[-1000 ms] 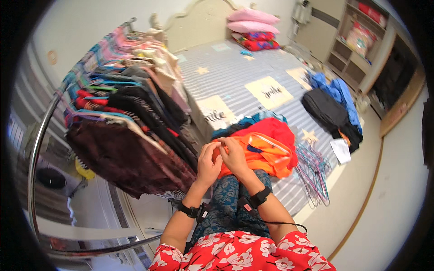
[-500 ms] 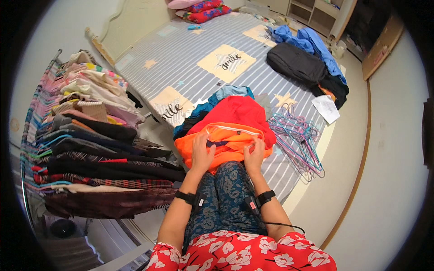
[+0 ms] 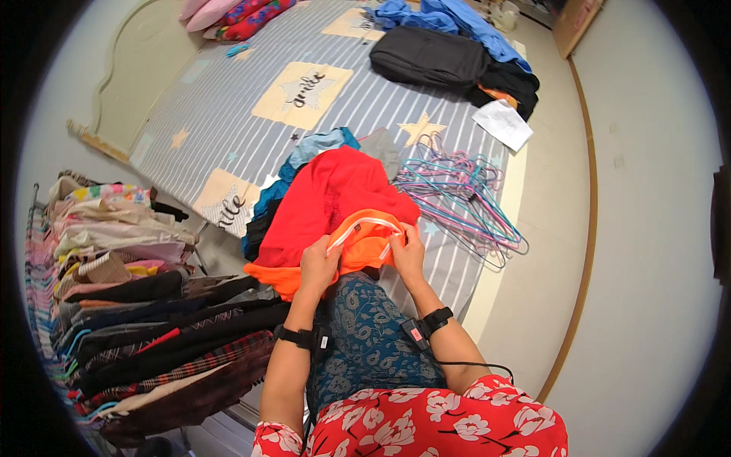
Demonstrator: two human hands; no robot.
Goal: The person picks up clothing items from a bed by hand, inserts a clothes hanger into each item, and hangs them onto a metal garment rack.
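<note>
An orange garment with a white zip edge (image 3: 364,242) lies at the near edge of the bed, just past my knees. My left hand (image 3: 320,265) pinches the garment's edge on the left side. On the right, my right hand (image 3: 406,250) grips the other side, its fingers closed on the white zip. Bright red fabric (image 3: 335,186) spreads behind the orange part; whether both belong to one garment I cannot tell. Under and behind the red fabric are teal, light blue, black and grey clothes (image 3: 320,142).
A tangle of pink, purple and blue hangers (image 3: 464,194) lies right of the clothes. Farther back on the striped bed are a black bag (image 3: 430,59), blue clothes (image 3: 472,27) and a white paper (image 3: 502,124). A rack of hanging clothes (image 3: 152,320) stands at the left.
My view has swung to the right, so the bed and rack sit farther left. Both hands have drawn closer together on the orange garment, and its opening looks narrower.
</note>
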